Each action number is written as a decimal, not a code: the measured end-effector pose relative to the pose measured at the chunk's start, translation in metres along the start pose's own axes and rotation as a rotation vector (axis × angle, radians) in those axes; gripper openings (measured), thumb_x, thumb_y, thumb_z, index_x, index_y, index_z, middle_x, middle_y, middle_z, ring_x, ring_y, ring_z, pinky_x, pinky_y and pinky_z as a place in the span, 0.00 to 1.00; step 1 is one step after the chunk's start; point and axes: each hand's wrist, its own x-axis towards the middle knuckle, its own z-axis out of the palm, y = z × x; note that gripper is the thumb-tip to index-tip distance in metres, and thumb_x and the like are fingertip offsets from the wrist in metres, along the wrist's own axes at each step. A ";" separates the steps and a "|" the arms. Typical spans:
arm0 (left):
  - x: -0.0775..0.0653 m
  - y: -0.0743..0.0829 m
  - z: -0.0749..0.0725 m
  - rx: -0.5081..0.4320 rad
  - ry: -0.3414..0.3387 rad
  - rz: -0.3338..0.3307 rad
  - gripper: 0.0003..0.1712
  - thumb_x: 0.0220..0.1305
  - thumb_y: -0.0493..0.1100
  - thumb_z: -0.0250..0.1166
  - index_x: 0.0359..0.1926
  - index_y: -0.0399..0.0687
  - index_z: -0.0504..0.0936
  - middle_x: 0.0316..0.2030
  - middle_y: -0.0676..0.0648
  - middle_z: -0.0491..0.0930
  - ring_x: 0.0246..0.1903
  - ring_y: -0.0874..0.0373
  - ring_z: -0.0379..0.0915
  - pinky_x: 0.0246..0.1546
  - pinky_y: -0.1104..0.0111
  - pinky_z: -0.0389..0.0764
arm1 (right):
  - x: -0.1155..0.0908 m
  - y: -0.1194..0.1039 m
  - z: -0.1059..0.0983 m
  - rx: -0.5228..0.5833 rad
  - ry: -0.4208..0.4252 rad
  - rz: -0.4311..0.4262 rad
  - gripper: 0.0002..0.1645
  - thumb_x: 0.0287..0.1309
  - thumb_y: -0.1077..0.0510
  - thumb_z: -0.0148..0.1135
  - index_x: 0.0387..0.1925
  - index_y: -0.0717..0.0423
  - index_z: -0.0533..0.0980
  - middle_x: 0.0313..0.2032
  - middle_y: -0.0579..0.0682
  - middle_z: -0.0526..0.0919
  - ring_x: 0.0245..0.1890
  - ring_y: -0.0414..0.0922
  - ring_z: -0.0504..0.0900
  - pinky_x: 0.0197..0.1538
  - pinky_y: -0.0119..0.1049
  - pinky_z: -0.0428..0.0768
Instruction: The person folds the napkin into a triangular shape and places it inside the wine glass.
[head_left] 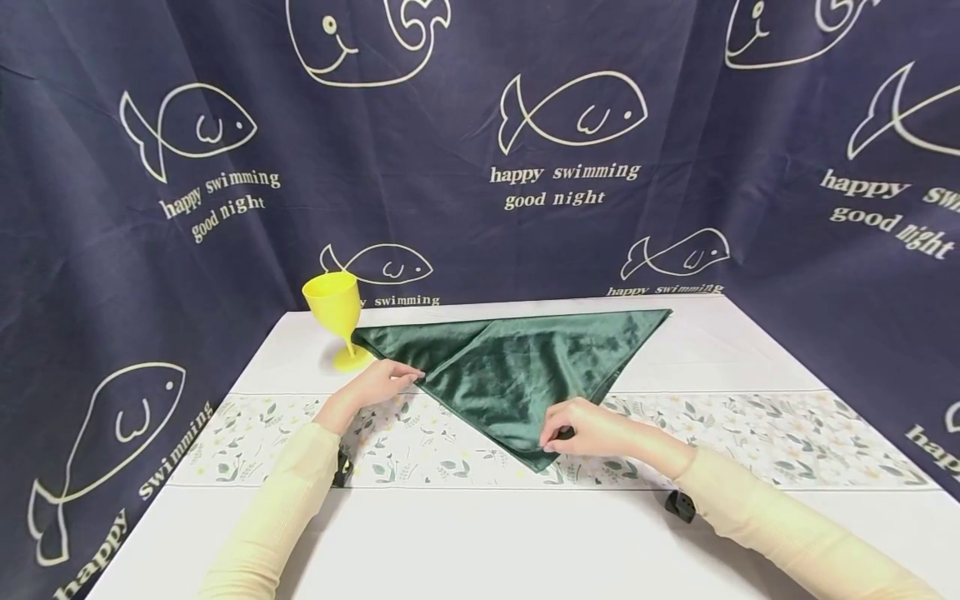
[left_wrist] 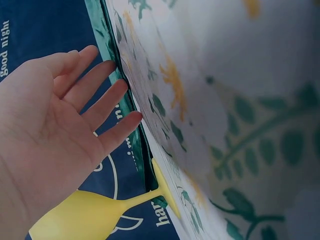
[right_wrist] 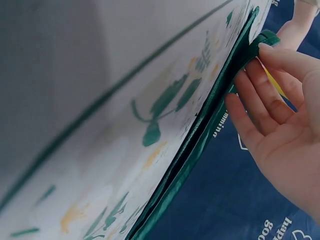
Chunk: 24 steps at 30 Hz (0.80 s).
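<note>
A shiny dark green cloth (head_left: 525,375) lies folded into a triangle, long side at the back, one corner pointing to the front. My right hand (head_left: 588,427) is over its right edge near that front corner; in the right wrist view thumb and fingers (right_wrist: 255,95) pinch a raised fold of the cloth (right_wrist: 267,37). My left hand (head_left: 382,382) rests at the left slanting edge, fingertips right at the cloth. In the left wrist view that hand's fingers (left_wrist: 107,102) are spread and nearly straight. A yellow plastic goblet (head_left: 335,308) stands upright by the cloth's left corner.
The white table (head_left: 465,542) carries a floral runner band (head_left: 720,433) across its middle, partly under the cloth. Dark blue curtains (head_left: 450,200) printed with fish hang behind and on both sides. Dark devices (head_left: 680,505) are worn on the wrists.
</note>
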 end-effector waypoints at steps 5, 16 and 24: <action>0.001 -0.002 0.001 0.001 -0.007 0.009 0.19 0.71 0.45 0.50 0.56 0.46 0.78 0.53 0.42 0.79 0.56 0.47 0.72 0.54 0.54 0.73 | -0.001 0.000 0.001 0.004 -0.013 -0.008 0.06 0.57 0.64 0.62 0.32 0.52 0.84 0.29 0.39 0.80 0.30 0.29 0.78 0.37 0.28 0.80; 0.001 -0.002 0.000 0.007 0.003 0.017 0.18 0.71 0.45 0.51 0.55 0.44 0.79 0.53 0.41 0.79 0.56 0.45 0.72 0.57 0.52 0.71 | -0.004 0.004 0.001 0.086 -0.064 0.050 0.06 0.55 0.63 0.64 0.33 0.52 0.85 0.34 0.44 0.79 0.31 0.32 0.75 0.36 0.28 0.79; 0.001 0.000 0.001 0.001 -0.019 -0.024 0.20 0.70 0.48 0.52 0.56 0.45 0.77 0.54 0.42 0.78 0.56 0.45 0.72 0.57 0.54 0.72 | -0.001 0.007 0.000 0.022 -0.053 0.068 0.04 0.51 0.61 0.68 0.32 0.51 0.84 0.32 0.45 0.76 0.26 0.31 0.68 0.31 0.25 0.73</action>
